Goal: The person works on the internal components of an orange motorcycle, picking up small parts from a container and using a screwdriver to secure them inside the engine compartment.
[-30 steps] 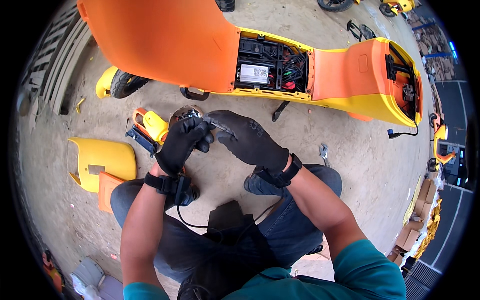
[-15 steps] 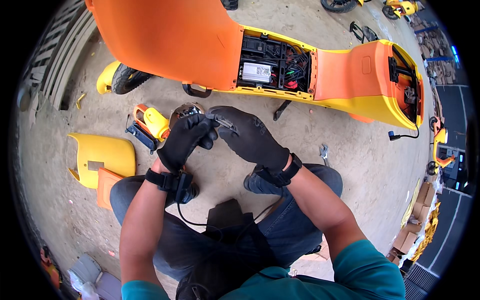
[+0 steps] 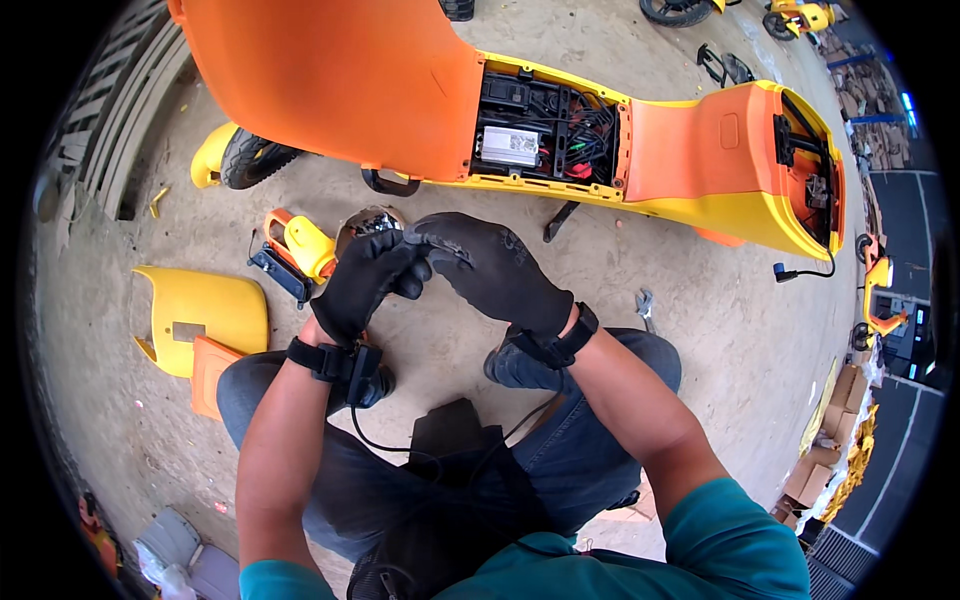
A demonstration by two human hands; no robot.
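My gloved left hand (image 3: 368, 277) and gloved right hand (image 3: 487, 272) meet in the middle of the view, fingers curled together around something I cannot make out; both are closed. Just behind them is a round container (image 3: 368, 222) of small shiny parts, partly hidden by my fingers. To its left lies an orange and yellow part (image 3: 310, 245) beside a black piece (image 3: 280, 275). Beyond my hands stretches an orange and yellow scooter body (image 3: 700, 150) on its stand, its middle compartment (image 3: 550, 128) open, showing a silver box and tangled wires.
A yellow panel (image 3: 225, 315) and an orange panel (image 3: 208, 365) lie at the left. A wrench (image 3: 645, 305) is on the floor (image 3: 720, 340) right of me. A wheel (image 3: 255, 160), wooden slats (image 3: 120, 130), cardboard boxes (image 3: 835, 420) and another small scooter (image 3: 875, 290) stand around.
My two hands have shifted very slightly left, still pinched together in much the same place. The scooter and the parts on the floor are unchanged apart from slight view movement.
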